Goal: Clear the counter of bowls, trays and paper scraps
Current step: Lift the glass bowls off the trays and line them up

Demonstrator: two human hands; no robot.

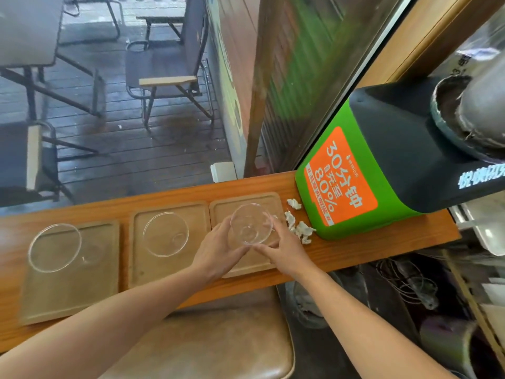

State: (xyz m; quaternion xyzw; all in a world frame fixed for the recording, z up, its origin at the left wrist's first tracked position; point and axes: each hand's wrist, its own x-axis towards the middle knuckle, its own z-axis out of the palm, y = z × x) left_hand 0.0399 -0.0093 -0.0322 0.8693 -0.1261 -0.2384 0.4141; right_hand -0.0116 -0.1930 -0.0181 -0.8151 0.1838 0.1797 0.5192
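Your left hand (218, 250) and right hand (284, 248) cup a clear glass bowl (251, 223) between them, fingers curled against its sides, over the right-hand wooden tray (246, 269). You cannot tell whether the bowl is lifted or touching the tray. Two more glass bowls sit on the middle tray (166, 272) and the left tray (68, 291) along the wooden counter (369, 247). Crumpled paper scraps (302, 231) lie just right of your right hand, beside the green box (341, 192).
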